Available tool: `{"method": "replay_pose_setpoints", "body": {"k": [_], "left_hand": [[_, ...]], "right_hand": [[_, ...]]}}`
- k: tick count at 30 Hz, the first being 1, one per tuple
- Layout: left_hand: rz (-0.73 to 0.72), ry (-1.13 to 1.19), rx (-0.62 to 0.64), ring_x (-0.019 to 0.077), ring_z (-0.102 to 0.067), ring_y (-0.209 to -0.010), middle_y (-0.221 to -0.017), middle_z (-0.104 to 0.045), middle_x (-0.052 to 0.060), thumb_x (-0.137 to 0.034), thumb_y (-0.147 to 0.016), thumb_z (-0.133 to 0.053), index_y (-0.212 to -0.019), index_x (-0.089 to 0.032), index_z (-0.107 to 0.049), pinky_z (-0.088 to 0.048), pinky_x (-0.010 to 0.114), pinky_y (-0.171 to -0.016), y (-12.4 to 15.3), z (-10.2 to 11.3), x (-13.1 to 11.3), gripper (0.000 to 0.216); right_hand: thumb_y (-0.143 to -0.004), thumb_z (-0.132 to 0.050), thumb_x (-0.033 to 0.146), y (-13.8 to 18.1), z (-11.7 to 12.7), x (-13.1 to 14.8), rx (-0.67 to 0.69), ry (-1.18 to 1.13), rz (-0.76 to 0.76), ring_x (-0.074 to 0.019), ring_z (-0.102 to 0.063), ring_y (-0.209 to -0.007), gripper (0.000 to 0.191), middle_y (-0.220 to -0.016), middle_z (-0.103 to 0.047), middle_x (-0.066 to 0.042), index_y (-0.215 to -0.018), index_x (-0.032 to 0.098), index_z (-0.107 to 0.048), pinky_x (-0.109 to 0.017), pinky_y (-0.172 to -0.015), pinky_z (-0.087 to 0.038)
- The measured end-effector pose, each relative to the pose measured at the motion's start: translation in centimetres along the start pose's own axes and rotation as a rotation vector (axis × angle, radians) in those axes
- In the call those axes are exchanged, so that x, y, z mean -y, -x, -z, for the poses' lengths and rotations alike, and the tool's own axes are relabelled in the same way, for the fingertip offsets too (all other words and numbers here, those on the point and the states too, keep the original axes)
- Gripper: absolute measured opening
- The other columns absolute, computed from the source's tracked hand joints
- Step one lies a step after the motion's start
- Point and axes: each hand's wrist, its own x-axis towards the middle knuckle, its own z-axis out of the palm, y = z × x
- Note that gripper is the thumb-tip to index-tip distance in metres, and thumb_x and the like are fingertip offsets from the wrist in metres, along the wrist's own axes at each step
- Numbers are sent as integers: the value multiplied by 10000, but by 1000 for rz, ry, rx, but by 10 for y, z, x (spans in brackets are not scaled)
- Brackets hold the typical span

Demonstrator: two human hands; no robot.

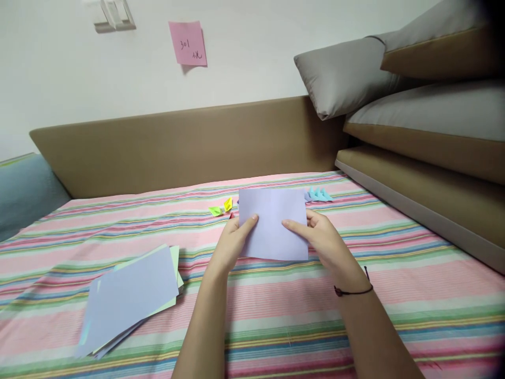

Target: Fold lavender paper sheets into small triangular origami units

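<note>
A pale lavender sheet of paper [272, 237] is held up above the striped cloth, facing me, with a faint crease down its middle. My left hand [235, 234] grips its left edge, thumb on the near face and fingers behind. At the right edge, my right hand [315, 231] pinches it the same way; a dark cord bracelet circles that wrist. Just beyond the sheet lie small folded paper pieces: a green one [215, 211], a yellow one [228, 204] and several light blue ones [319, 195]. A red piece is mostly hidden behind my left hand.
A stack of lavender and pale green paper [134, 289] lies at the left on the striped cloth [276, 326]. Brown and grey cushions [426, 126] pile up on the right. Behind stands a brown headboard [189, 145]; a pink note [187, 43] is on the wall.
</note>
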Motion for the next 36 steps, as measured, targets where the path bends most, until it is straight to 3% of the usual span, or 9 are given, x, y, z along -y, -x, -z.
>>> {"method": "replay_pose_setpoints", "body": {"k": [4,9,13,16,19,22,27,31,36], "left_hand": [[-22,-58,56,155,-609,-609,-725,-697,56,-429,-735,-685,-823,-137,-716,-446,235,-562,0,0,-3,307],[-51,82,73,166,-637,-677,-818,-717,44,-339,-727,-704,-1000,-175,-700,-473,256,-641,4,6,-9,319],[-26,189,37,169,-643,-679,-807,-720,44,-303,-696,-719,-1003,-151,-698,-475,244,-643,7,10,-14,343],[-66,372,33,227,-665,-826,-917,-718,87,-509,-758,-618,-1066,-140,-668,-505,287,-718,5,6,-13,484],[-105,578,71,273,-633,-1005,-1092,-673,141,-746,-759,-392,-1142,-142,-618,-510,358,-816,2,-6,-10,751],[-210,692,105,274,-562,-1146,-1242,-593,162,-782,-740,-355,-1207,-158,-565,-484,357,-892,2,-26,-9,807],[-327,531,-49,207,-598,-1089,-1230,-607,90,-418,-787,-649,-1249,-251,-500,-481,294,-878,3,-45,-8,514],[-334,435,-221,142,-645,-911,-995,-690,33,-227,-753,-693,-1209,-251,-504,-496,233,-782,-2,-37,-3,494],[-322,285,-156,127,-647,-796,-871,-695,9,-193,-741,-694,-1214,-241,-472,-501,223,-711,-3,-22,-3,524]], "right_hand": [[-652,-777,364,1,2,0,-70,46,46,-219,-671,-774,315,-885,-733,-60,-886,172,-688,-307,-643,-515],[-696,-746,302,0,9,2,33,20,107,-215,-677,-820,261,-929,-734,-33,-939,221,-697,-327,-695,-528],[-744,-690,194,-1,11,3,105,99,342,-208,-634,-1020,113,-1028,-717,-14,-827,259,-731,-332,-856,-499],[-788,-609,124,-1,7,3,77,136,483,-201,-607,-1080,203,-1067,-704,-13,-813,275,-742,-341,-903,-483],[-784,-550,57,0,-4,1,-71,126,618,-204,-569,-1140,318,-1147,-665,-20,-893,288,-739,-365,-950,-460],[-798,-501,43,3,-15,-1,-204,185,689,-210,-528,-1188,380,-1207,-616,-31,-969,301,-722,-385,-958,-458],[-790,-469,27,7,-21,-2,-144,342,707,-221,-477,-1235,434,-1300,-514,-41,-1037,308,-691,-356,-874,-510],[-761,-412,-13,7,-16,-1,5,346,684,-214,-474,-1242,469,-1370,-458,-13,-983,285,-697,-383,-984,-445],[-837,-464,99,6,-13,5,39,79,507,-213,-526,-1192,336,-1333,-522,-12,-1053,285,-643,-404,-1003,-431]]}}
